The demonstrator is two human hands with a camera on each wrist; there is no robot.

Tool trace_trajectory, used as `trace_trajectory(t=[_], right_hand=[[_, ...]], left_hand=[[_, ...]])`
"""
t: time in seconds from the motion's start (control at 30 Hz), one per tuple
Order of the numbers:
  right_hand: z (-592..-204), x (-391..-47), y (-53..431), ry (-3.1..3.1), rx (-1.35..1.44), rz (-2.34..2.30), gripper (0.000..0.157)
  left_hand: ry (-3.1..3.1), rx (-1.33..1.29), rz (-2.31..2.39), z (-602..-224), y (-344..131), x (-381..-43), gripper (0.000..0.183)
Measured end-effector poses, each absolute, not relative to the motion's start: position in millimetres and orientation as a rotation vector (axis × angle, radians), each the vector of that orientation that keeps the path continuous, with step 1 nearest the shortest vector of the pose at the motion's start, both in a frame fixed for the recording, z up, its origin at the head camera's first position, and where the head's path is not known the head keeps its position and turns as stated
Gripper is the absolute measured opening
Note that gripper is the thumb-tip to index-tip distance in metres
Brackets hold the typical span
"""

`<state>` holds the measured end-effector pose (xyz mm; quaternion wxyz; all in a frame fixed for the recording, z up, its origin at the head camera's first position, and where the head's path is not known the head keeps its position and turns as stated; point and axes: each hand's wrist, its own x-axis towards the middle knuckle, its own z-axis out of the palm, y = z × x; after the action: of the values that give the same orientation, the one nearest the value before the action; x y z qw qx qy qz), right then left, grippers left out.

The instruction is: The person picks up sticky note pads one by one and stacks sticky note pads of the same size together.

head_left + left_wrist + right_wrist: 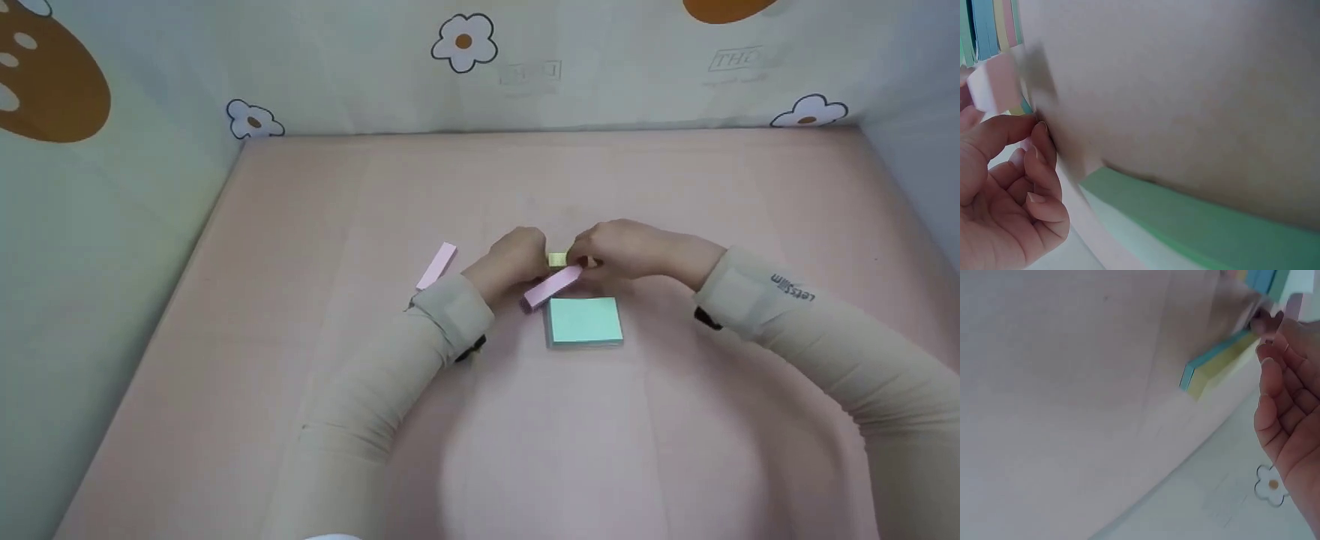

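Observation:
My left hand (517, 255) has its thumb and forefinger pinched at the end of a narrow yellow-and-blue sticky-note pad (557, 259), which lies on the table between both hands. The pad's blue edge and yellow face (1221, 363) show in the right wrist view. My right hand (626, 247) grips one end of a pink strip pad (553, 289), held at a slant, its other end pointing toward me. That pink pad (1002, 84) appears just above my left fingertips in the left wrist view. Close in front of the hands sits a block of sticky notes with a mint-green top sheet (585, 321).
Left of my left hand, another pink strip pad (436, 266) lies on the pink table (360, 210). A strip pad with a green side (1185, 219) fills the lower right of the left wrist view. Patterned cloth walls (360, 67) enclose the table at the back and sides.

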<state>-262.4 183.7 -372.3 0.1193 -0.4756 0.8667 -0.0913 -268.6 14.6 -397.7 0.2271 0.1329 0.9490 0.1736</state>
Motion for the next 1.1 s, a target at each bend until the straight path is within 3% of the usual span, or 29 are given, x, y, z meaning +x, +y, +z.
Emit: trace_trajectory(t=[0.4,1.1], right_hand=[[-377.3,-271.9,230.9,2.746,-1.216,-0.464,0.012],[-402.6,-264.6,216.7,2.837,-0.943,-0.465,0.02]], left_hand=[[2.617,0.392,0.469,-398.4,13.7,-267.7,0.009],[2.653,0.377,0.473,-399.0,14.6,-264.0,0.013]])
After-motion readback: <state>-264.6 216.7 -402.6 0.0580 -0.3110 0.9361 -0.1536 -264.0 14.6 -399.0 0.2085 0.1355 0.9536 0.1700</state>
